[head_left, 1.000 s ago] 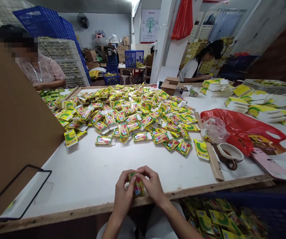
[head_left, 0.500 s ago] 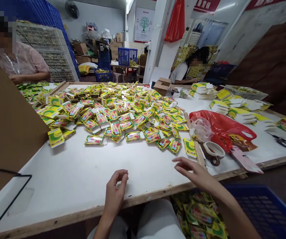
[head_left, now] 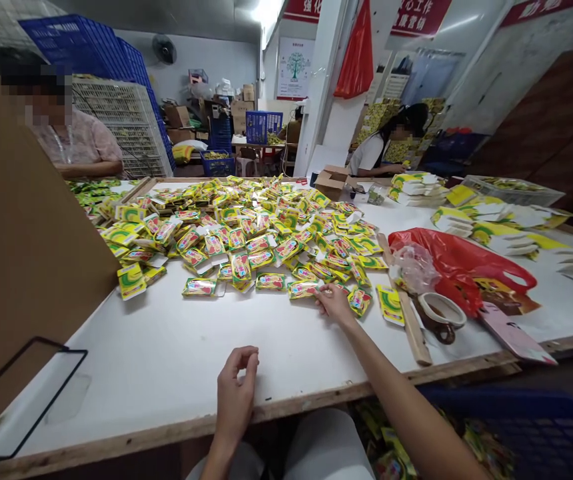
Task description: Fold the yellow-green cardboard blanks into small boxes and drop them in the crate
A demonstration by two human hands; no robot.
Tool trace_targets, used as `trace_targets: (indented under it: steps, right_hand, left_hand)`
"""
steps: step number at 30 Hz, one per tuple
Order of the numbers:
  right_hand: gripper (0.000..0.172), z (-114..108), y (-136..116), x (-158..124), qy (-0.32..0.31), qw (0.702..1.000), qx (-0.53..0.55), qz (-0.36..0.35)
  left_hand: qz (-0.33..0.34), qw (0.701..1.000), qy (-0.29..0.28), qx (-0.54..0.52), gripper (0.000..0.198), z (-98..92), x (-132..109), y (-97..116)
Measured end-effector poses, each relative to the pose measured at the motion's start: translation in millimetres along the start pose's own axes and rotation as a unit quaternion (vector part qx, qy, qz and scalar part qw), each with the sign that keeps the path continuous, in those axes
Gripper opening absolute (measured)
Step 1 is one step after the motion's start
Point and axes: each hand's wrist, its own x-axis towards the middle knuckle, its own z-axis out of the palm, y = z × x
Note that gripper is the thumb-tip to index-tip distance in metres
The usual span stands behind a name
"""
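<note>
My right hand [head_left: 335, 303] reaches to the front edge of a heap of small yellow-and-green printed boxes [head_left: 261, 227]. Its fingertips are closed on the right end of one small box [head_left: 302, 289] lying on the white table [head_left: 176, 353]. Near the front edge, my left hand [head_left: 236, 383] is held with curled fingers, thumb and forefinger nearly together; nothing shows in it. Another box [head_left: 360, 301] lies just right of my right hand, and a yellow box [head_left: 390, 305] lies farther right, beside a wooden strip [head_left: 414, 330].
On the right are a red plastic bag [head_left: 436, 253], a brown mug [head_left: 441, 313] and a pink phone-like slab [head_left: 514, 333]. A tall cardboard sheet [head_left: 31, 200] and black wire frame [head_left: 31, 393] stand left. A blue crate [head_left: 526, 420] sits below. Two people work across the table.
My right hand has moved forward and left, from above the bare table to the small box. My left hand has barely moved. The view has tilted up slightly.
</note>
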Motion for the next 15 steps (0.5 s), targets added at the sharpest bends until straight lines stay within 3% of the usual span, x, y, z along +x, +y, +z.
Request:
trace_targets:
  steps: [5,9,11,15]
  right_hand:
    - [0.01,6.3,-37.6,-50.0,-0.051,0.993,-0.027,-0.101]
    - [0.006,22.8,-65.8,-95.5,-0.203,0.951,-0.069,-0.222]
    - [0.005,34.9,-65.1,-112.5,-0.243,0.946,-0.026,-0.213]
    - [0.022,57.1,-40.6,-132.4,-0.173,0.967,0.158,-0.105]
  left_hand:
    - [0.042,0.998,0.036,0.021,0.031,1.4,0.3,1.1]
    - [0.094,0.995,-0.017,0.003,0.042,4.3,-4.2,1.7]
    - [0.078,0.994,-0.06,-0.041,0.037,4.6,-5.8,2.4]
    - [0.027,0.989,-0.101,-0.101,0.038,1.7,-5.9,6.8]
